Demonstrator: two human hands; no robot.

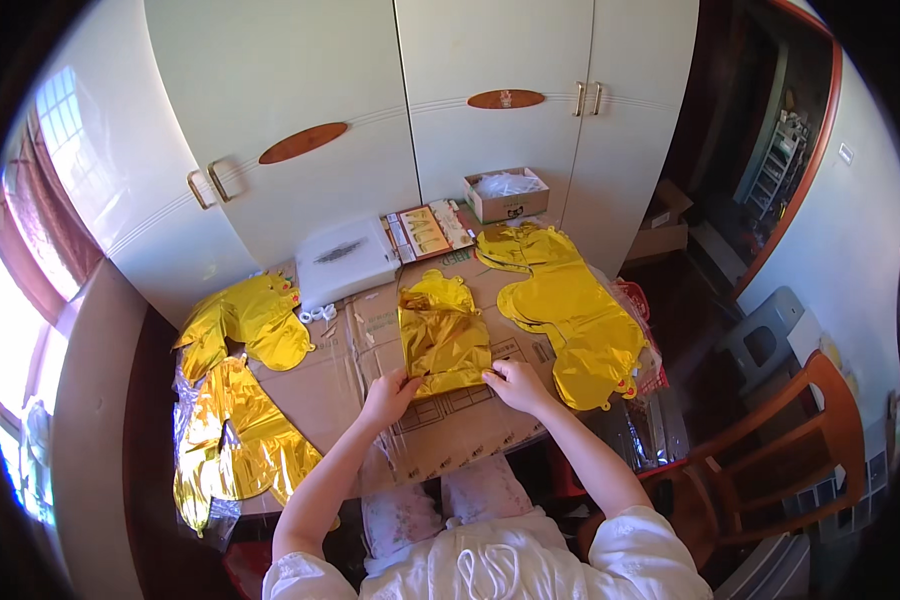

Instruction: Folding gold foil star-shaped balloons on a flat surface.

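A gold foil balloon (443, 335), flat and partly folded, lies creased on the flattened cardboard (320, 405) in front of me. At its near left corner, my left hand (388, 397) pinches the edge of the foil. My right hand (516, 386) grips the near right corner between thumb and fingers. To the right rests a stack of flat gold foil balloons (570, 310) with curved outlines. More flat foil balloons (255, 325) lie at the far left, and another shiny gold batch (245, 460) hangs near the left edge of the table.
Behind the foil are a white plastic-wrapped package (345, 262), a printed card box (430, 231) and an open carton (508, 200) holding clear plastic pieces. Small white rings (318, 314) sit near the left pile. A wooden chair (800, 450) stands at right; cabinets (500, 50) close off the back.
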